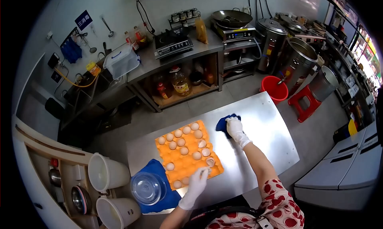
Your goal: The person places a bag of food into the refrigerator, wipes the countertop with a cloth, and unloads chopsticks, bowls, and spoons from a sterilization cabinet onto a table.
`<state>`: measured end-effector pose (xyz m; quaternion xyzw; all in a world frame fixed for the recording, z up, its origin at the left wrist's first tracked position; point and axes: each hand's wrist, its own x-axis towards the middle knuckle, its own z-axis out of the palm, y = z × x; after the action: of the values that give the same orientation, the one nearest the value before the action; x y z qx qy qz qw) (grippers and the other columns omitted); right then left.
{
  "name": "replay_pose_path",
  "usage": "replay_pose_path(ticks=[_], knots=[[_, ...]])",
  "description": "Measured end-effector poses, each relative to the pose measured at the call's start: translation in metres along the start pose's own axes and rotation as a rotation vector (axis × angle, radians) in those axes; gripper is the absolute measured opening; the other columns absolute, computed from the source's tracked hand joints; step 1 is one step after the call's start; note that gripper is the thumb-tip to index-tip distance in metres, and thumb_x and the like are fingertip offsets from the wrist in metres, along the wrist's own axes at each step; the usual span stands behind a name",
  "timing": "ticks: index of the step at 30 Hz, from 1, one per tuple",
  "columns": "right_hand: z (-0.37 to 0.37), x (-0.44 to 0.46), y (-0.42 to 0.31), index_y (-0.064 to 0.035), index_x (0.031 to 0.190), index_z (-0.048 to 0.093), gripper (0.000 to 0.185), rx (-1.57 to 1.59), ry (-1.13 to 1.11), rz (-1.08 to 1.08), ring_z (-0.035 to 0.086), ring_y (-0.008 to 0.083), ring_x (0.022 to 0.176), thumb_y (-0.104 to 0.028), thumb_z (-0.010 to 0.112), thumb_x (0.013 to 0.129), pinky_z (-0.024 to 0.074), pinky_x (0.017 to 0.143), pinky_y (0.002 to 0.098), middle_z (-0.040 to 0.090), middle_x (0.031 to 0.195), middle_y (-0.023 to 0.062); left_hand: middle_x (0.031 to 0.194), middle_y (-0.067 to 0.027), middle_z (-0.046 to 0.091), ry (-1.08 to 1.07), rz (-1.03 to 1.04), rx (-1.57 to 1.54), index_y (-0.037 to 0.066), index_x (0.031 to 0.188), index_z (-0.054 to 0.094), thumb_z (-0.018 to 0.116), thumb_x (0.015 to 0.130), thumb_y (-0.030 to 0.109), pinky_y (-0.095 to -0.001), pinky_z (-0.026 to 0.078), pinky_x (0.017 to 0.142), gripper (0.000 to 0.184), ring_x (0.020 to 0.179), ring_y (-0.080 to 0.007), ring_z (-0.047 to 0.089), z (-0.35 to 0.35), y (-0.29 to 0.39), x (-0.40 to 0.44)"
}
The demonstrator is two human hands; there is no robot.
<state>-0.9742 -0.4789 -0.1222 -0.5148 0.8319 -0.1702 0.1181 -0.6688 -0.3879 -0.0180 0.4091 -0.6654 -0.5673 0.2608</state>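
Observation:
My right hand point(234, 127), in a white glove, presses closed fingers onto a dark blue cloth point(222, 125) on the metal table point(259, 149). My left hand point(197, 182), also gloved, is over the near edge of an orange egg tray point(184, 162). Its fingers are drawn together; whether they hold anything is hidden. Several eggs point(184, 151) sit in the tray's cups, and pieces of broken eggshell point(210, 161) lie along its right side. Left of the tray, a clear round bowl point(148, 188) rests on a blue cloth point(153, 168).
Two white buckets point(104, 174) stand at the table's left. A red bucket point(274, 89) and a red stool point(304, 103) are beyond its far right corner. Along the back counter are an induction cooker point(173, 47), a wok point(231, 17) and a plastic box point(121, 60).

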Motion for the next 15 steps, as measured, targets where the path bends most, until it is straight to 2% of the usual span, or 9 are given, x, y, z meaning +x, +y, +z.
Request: replay_pose_path(ticks=[2, 3, 5, 7, 8, 11, 12, 14, 15], knots=[[-0.005, -0.012, 0.005, -0.0014, 0.115, 0.061, 0.031, 0.338, -0.006, 0.102, 0.062, 0.0373, 0.096, -0.014, 0.052, 0.088, 0.0479, 0.088, 0.0377, 0.066, 0.107, 0.0182, 0.098, -0.0086, 0.066, 0.011, -0.069, -0.126, -0.002, 0.106, 0.059, 0.049, 0.096, 0.011, -0.0271, 0.048, 0.084, 0.019, 0.094, -0.0193, 0.064, 0.025, -0.016, 0.030], [0.006, -0.020, 0.007, 0.0030, 0.120, 0.057, 0.033, 0.648, 0.039, 0.162, 0.062, 0.0309, 0.101, -0.011, 0.048, 0.091, 0.0470, 0.090, 0.0348, 0.064, 0.111, 0.0194, 0.102, -0.0074, 0.065, 0.013, -0.082, -0.167, -0.001, 0.110, 0.057, 0.047, 0.097, 0.014, -0.0264, 0.047, 0.086, 0.022, 0.097, -0.0193, 0.062, 0.036, -0.027, 0.046], [-0.066, -0.056, -0.026, 0.0070, 0.125, 0.052, 0.036, 1.190, -0.233, 0.221, 0.061, 0.0233, 0.103, -0.011, 0.048, 0.094, 0.0458, 0.091, 0.0313, 0.064, 0.112, 0.0180, 0.104, -0.0044, 0.061, 0.329, -0.235, -0.489, 0.003, 0.115, 0.054, 0.044, 0.099, 0.020, -0.0247, 0.046, 0.081, 0.026, 0.095, -0.0162, 0.058, 0.080, 0.005, 0.082], [-0.097, -0.084, -0.038, 0.0019, 0.110, 0.060, 0.024, 1.072, -0.294, 0.048, 0.061, 0.0161, 0.083, -0.013, 0.050, 0.094, 0.0485, 0.079, 0.0288, 0.066, 0.092, 0.0097, 0.097, -0.0053, 0.057, 0.177, -0.432, -0.838, 0.005, 0.120, 0.051, 0.039, 0.101, 0.030, -0.0236, 0.047, 0.078, 0.034, 0.086, -0.0133, 0.057, 0.096, 0.029, 0.107], [-0.109, -0.092, -0.039, 0.0020, 0.108, 0.060, 0.024, 0.931, -0.284, -0.067, 0.061, 0.0151, 0.085, -0.016, 0.052, 0.094, 0.0480, 0.078, 0.0289, 0.066, 0.094, 0.0112, 0.100, -0.0063, 0.057, 0.045, -0.206, -0.791, 0.005, 0.119, 0.051, 0.037, 0.101, 0.031, -0.0231, 0.048, 0.077, 0.034, 0.087, -0.0130, 0.057, 0.106, 0.000, 0.123], [-0.134, -0.092, -0.015, 0.0045, 0.115, 0.057, 0.031, 1.027, -0.121, 0.124, 0.061, 0.0199, 0.098, -0.017, 0.056, 0.093, 0.0474, 0.085, 0.0297, 0.065, 0.105, 0.0148, 0.110, -0.0068, 0.055, -0.270, -0.046, -0.911, 0.005, 0.116, 0.053, 0.036, 0.102, 0.030, -0.0240, 0.047, 0.084, 0.034, 0.095, -0.0129, 0.056, 0.112, -0.004, 0.123], [-0.136, -0.091, -0.006, 0.0042, 0.113, 0.058, 0.029, 0.765, 0.076, 0.084, 0.061, 0.0230, 0.096, -0.015, 0.056, 0.091, 0.0479, 0.083, 0.0321, 0.065, 0.101, 0.0153, 0.112, -0.0062, 0.056, -0.043, -0.310, -1.187, 0.005, 0.118, 0.054, 0.036, 0.102, 0.031, -0.0274, 0.043, 0.092, 0.035, 0.103, -0.0141, 0.054, 0.121, 0.025, 0.118], [-0.128, -0.091, 0.008, 0.0010, 0.115, 0.055, 0.035, 0.248, 0.464, -0.074, 0.059, 0.0287, 0.090, -0.010, 0.060, 0.083, 0.0483, 0.080, 0.0372, 0.061, 0.093, 0.0153, 0.116, -0.0051, 0.056, -0.059, -0.276, -1.184, 0.004, 0.122, 0.052, 0.043, 0.100, 0.031, -0.0269, 0.042, 0.095, 0.036, 0.107, -0.0142, 0.053, 0.137, 0.048, 0.112], [-0.126, -0.099, 0.003, 0.0006, 0.118, 0.053, 0.040, 0.135, 0.445, -0.093, 0.059, 0.0280, 0.091, -0.010, 0.060, 0.081, 0.0480, 0.081, 0.0368, 0.061, 0.095, 0.0148, 0.118, -0.0046, 0.056, -0.070, -0.261, -1.181, 0.004, 0.124, 0.051, 0.046, 0.100, 0.032, -0.0266, 0.042, 0.096, 0.037, 0.109, -0.0142, 0.053, 0.148, 0.052, 0.108]])
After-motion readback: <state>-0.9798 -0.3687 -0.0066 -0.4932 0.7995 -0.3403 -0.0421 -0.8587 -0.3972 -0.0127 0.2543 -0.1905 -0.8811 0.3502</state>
